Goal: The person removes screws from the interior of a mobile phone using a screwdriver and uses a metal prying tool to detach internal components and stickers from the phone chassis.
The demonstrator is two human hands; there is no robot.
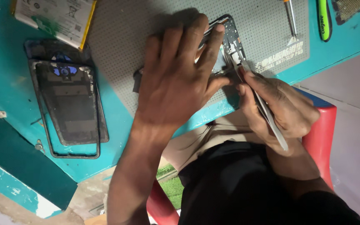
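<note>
An opened phone body (pixel 230 37) lies on a grey perforated anti-slip mat (pixel 121 37). My left hand (pixel 178 75) lies flat over it, fingers spread and pressing down, hiding most of the phone. My right hand (pixel 282 106) grips metal tweezers (pixel 263 108) whose tips reach into the phone's exposed inside near its upper end. The tweezers' back end sticks out past my palm.
A dark phone back cover and frame (pixel 69 106) lie on the teal bench (pixel 117 125) at left, a white battery (pixel 55 16) above them. A screwdriver (pixel 290 18) and green tool (pixel 324 18) sit top right. A red chair (pixel 323 133) is under me.
</note>
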